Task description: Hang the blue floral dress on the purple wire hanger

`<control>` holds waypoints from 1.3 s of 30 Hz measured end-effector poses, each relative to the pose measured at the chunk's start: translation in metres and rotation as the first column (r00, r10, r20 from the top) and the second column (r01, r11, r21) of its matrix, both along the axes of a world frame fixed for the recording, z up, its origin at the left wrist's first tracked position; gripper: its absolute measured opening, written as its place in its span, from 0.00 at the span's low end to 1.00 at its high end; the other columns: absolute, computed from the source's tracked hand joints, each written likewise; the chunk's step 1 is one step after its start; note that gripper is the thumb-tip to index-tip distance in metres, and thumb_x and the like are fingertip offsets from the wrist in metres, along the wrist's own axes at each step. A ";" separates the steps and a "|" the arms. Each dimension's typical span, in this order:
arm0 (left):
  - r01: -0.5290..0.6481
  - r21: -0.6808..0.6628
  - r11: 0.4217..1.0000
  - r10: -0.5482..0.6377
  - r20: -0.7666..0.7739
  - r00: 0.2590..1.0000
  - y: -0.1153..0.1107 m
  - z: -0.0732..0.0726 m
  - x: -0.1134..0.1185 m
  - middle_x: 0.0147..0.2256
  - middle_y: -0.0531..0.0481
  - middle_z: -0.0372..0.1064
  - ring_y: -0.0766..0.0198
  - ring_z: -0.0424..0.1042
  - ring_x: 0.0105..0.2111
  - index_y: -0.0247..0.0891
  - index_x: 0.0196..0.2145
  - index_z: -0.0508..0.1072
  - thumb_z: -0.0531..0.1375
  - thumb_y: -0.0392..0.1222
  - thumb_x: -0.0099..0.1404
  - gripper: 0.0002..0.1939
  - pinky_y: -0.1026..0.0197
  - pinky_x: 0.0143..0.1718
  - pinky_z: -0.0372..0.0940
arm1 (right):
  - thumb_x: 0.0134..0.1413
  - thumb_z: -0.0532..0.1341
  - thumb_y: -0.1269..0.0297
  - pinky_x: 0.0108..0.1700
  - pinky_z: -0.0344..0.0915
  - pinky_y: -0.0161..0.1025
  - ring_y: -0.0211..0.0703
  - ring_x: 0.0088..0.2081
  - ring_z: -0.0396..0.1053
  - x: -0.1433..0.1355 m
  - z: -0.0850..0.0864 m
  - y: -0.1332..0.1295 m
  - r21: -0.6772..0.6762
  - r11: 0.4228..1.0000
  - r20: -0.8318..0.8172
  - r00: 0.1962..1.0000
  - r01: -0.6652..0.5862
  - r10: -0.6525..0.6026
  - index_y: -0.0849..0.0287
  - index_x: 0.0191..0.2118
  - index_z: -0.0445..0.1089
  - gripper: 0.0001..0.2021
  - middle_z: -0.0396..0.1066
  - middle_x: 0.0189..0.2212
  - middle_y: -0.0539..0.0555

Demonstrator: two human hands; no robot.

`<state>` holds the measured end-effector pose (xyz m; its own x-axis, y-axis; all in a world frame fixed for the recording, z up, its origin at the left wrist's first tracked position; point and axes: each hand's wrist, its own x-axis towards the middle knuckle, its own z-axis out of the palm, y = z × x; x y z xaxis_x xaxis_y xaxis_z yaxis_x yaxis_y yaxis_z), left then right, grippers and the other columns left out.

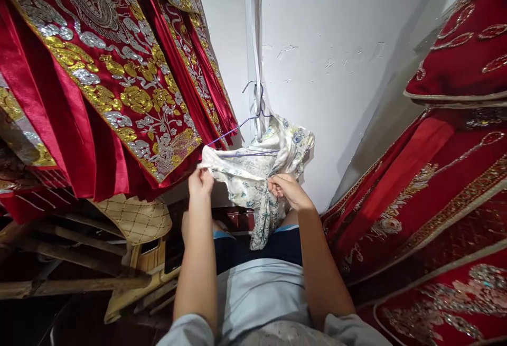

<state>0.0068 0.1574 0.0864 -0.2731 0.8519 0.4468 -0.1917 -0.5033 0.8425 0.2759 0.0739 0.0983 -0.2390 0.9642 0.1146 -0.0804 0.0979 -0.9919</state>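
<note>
A white floral blouse (245, 182) hangs on a thin purple wire hanger (225, 136) in front of me. The hanger's hook is up against a white strap (257, 34) that runs down the wall. My left hand (200, 181) is closed on the blouse's left shoulder edge, near the hanger's end. My right hand (285, 187) pinches the blouse's fabric at its middle front, above a hanging tail of cloth. The right shoulder of the blouse is bunched up around the hanger, and that end of the hanger is hidden.
Red garments with gold and silver sequins (134, 92) hang at left. More red embroidered garments (428, 193) hang at right. A white wall (325, 71) with chipped paint stands ahead. At lower left are a wooden chair (138, 261) and bamboo poles (79, 287).
</note>
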 end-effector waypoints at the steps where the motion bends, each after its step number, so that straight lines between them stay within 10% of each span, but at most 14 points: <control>1: -0.019 -0.097 0.995 0.030 0.111 0.993 -0.010 -0.016 0.007 0.19 0.57 0.58 0.73 0.61 0.21 0.37 0.29 0.60 0.45 0.29 0.72 0.14 0.69 0.30 0.63 | 0.48 0.60 0.58 0.19 0.48 0.31 0.31 0.16 0.56 0.001 -0.001 0.000 -0.011 0.999 0.027 0.999 -0.031 0.031 0.60 0.20 0.69 0.13 0.63 0.13 0.48; 6: 0.083 -0.374 0.924 0.079 0.398 0.914 -0.047 -0.063 0.040 0.17 0.55 0.56 0.71 0.62 0.17 0.36 0.22 0.60 0.48 0.28 0.66 0.15 0.68 0.25 0.64 | 0.51 0.61 0.58 0.21 0.54 0.30 0.34 0.19 0.65 0.021 -0.024 0.006 -0.152 0.971 0.233 0.948 -0.186 0.218 0.62 0.23 0.73 0.14 0.72 0.17 0.53; 11: 0.299 -0.277 0.913 -0.138 0.480 0.867 -0.060 -0.037 0.065 0.26 0.51 0.68 0.69 0.70 0.27 0.33 0.26 0.70 0.59 0.37 0.63 0.08 0.67 0.32 0.66 | 0.50 0.64 0.61 0.23 0.57 0.32 0.35 0.22 0.64 0.051 -0.045 0.017 -0.225 0.974 0.423 0.900 -0.007 0.104 0.63 0.25 0.75 0.11 0.75 0.22 0.55; 15: 0.454 -0.154 0.877 -0.439 0.124 0.890 -0.082 -0.015 0.101 0.35 0.48 0.74 0.64 0.71 0.34 0.34 0.32 0.76 0.65 0.47 0.61 0.11 0.64 0.39 0.65 | 0.53 0.63 0.51 0.29 0.64 0.36 0.41 0.28 0.68 0.042 -0.043 0.016 -0.103 0.991 0.297 0.953 0.088 -0.054 0.62 0.29 0.75 0.16 0.76 0.27 0.56; 21: 0.431 0.041 0.901 -0.378 -0.414 0.828 -0.115 0.005 0.138 0.52 0.41 0.70 0.54 0.65 0.57 0.36 0.34 0.76 0.56 0.48 0.70 0.14 0.54 0.61 0.55 | 0.58 0.48 0.32 0.39 0.70 0.44 0.53 0.41 0.74 -0.002 -0.029 0.000 -0.176 0.975 -0.246 0.965 -0.137 0.091 0.57 0.42 0.74 0.32 0.76 0.31 0.57; 28: 0.419 -0.004 0.908 -0.389 -0.379 0.839 -0.112 0.008 0.106 0.55 0.41 0.68 0.54 0.63 0.59 0.43 0.53 0.65 0.44 0.64 0.71 0.27 0.51 0.62 0.54 | 0.54 0.64 0.45 0.39 0.70 0.39 0.47 0.37 0.75 -0.008 -0.021 -0.022 -0.208 0.919 -0.295 0.917 -0.335 0.268 0.58 0.47 0.71 0.23 0.76 0.33 0.55; 33: 0.531 -0.330 0.780 -0.621 -0.512 0.594 -0.111 -0.026 0.100 0.39 0.44 0.73 0.53 0.71 0.43 0.37 0.45 0.72 0.39 0.71 0.67 0.38 0.56 0.46 0.65 | 0.44 0.71 0.54 0.36 0.68 0.37 0.42 0.30 0.71 0.023 0.006 -0.048 -0.087 0.865 -0.231 0.854 -0.495 0.465 0.62 0.38 0.71 0.19 0.72 0.29 0.53; 39: 0.277 -0.338 0.900 -0.391 -0.905 0.168 -0.124 -0.053 0.048 0.31 0.48 0.72 0.56 0.68 0.33 0.36 0.31 0.74 0.57 0.55 0.65 0.18 0.60 0.37 0.58 | 0.48 0.68 0.58 0.26 0.56 0.32 0.36 0.26 0.59 0.088 0.053 -0.095 0.067 0.873 0.343 0.833 -0.483 0.435 0.61 0.29 0.66 0.13 0.62 0.24 0.48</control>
<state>0.0544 0.0333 0.0333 0.6126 0.7867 0.0756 0.6254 -0.5410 0.5623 0.3640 -0.0211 0.1510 -0.6961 0.7123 0.0901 0.1541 0.2708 -0.9502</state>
